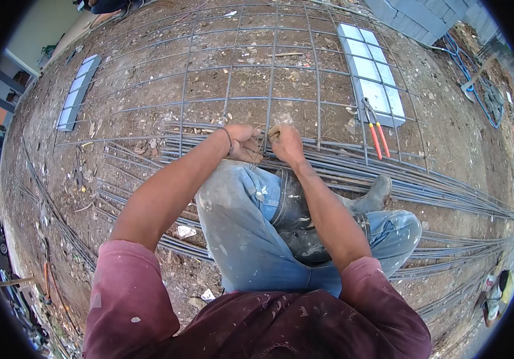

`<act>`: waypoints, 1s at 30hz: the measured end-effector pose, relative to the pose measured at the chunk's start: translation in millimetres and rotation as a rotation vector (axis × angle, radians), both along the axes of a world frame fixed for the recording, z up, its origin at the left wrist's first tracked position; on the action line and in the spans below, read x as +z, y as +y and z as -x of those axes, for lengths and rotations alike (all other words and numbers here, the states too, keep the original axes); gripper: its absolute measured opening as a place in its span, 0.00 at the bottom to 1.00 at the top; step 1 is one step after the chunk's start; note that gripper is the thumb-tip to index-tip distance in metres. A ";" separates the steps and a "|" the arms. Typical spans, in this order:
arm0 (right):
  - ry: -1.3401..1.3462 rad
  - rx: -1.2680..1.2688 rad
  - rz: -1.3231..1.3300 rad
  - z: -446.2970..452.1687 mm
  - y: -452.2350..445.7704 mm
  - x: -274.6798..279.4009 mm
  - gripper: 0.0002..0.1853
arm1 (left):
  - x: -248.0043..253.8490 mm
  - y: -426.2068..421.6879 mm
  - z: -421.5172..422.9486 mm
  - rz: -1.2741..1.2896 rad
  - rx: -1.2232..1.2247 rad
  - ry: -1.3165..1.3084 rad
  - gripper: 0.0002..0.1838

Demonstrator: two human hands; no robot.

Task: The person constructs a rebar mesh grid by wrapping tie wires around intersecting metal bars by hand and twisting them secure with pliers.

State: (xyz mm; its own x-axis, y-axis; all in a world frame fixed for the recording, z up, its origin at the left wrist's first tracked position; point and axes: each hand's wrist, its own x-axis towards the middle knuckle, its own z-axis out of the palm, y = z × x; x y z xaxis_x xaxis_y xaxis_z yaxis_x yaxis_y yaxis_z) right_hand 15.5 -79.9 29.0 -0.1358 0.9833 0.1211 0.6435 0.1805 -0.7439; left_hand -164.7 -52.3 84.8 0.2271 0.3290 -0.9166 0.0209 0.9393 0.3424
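Left hand (pixel 246 143) is sitting half-curled, apparently gripping thin wire (pixel 261 152); right hand (pixel 286 143) is bending inward beside the rod (pixel 270 90), can't tell its hold. Wire is hanging at the rod, between the hands. Working well likely means keeping wire snug, fingertips close.

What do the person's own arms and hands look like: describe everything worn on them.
Short, faded maroon fabric sleeves end above the elbows; pale spots mark the left one. A thin, dark band circles the left wrist. The right wrist shows none. The left hand and right hand are ungloved.
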 end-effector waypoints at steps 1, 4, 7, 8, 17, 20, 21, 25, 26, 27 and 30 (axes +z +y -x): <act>0.007 0.000 -0.003 0.2 0.6 1.0 0.09 | 8.3 -3.8 2.9 -0.052 -0.087 -0.015 0.24; 0.036 -0.036 0.057 1.0 0.2 1.7 0.08 | 31.1 -9.3 -7.3 -0.158 -0.236 0.058 0.24; 0.122 -0.029 0.059 -3.0 -2.0 1.3 0.09 | 41.1 20.3 -1.0 -0.184 -0.285 0.005 0.21; 0.128 -0.031 0.011 -3.6 -3.3 1.2 0.09 | 38.1 36.5 -3.6 -0.188 -0.282 0.002 0.21; 0.007 0.026 -0.315 3.0 -26.6 -9.4 0.10 | 18.4 97.3 -76.2 -0.166 -0.250 0.217 0.39; -0.091 0.041 -0.407 9.6 -27.3 0.8 0.11 | -35.1 110.8 -104.1 -0.494 -0.633 0.415 0.46; -0.131 0.051 -0.494 10.4 -27.1 1.0 0.11 | -27.3 105.2 -114.0 -0.494 -0.613 0.405 0.46; -0.330 0.196 -0.461 8.0 -24.7 -1.3 0.12 | 23.5 70.7 -117.8 -0.792 -1.190 0.553 0.52; -0.433 0.290 -0.371 4.2 -18.5 -1.7 0.11 | 32.1 67.1 -111.9 -0.745 -1.200 0.534 0.53; -0.502 0.356 -0.568 2.1 -14.2 12.5 0.10 | 26.7 67.8 -108.4 -0.820 -1.141 0.560 0.55; -0.554 0.494 -0.875 1.8 -3.8 34.3 0.11 | 40.2 73.3 -92.6 -0.830 -1.075 0.448 0.56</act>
State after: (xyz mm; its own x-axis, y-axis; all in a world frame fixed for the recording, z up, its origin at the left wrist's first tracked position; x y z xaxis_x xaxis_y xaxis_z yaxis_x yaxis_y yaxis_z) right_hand 13.7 -83.8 63.3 -0.7314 0.4158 0.5405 0.5582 0.8203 0.1244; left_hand -72.1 21.0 125.0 0.4534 0.6526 -0.6071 0.8327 -0.0673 0.5496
